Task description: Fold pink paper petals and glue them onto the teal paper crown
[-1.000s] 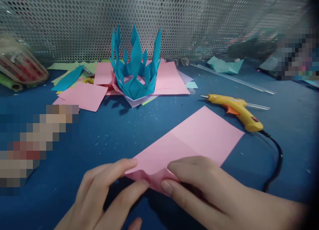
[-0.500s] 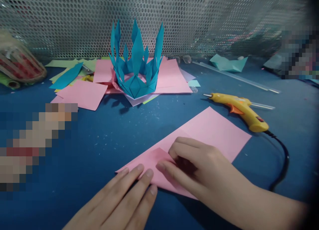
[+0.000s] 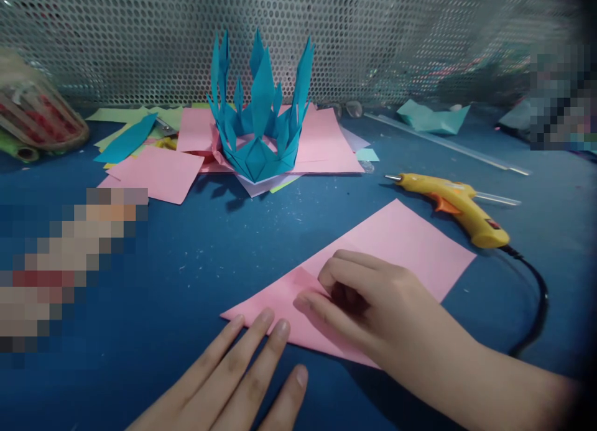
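A pink sheet of paper lies on the blue table in front of me, its near corner folded over into a flap. My right hand rests on that fold with fingers curled, the thumb pressing the flap down. My left hand lies flat with its fingers stretched out, the fingertips touching the sheet's near left edge and holding nothing.
A blue folded paper crown stands on pink sheets at the back. A yellow glue gun with a black cord lies to the right. More loose paper lies at the back left, and a perforated metal wall stands behind.
The sheet's near corner, lifted between both hands a second ago, is now folded flat. My left hand let go and spread flat; my right hand presses the fold.
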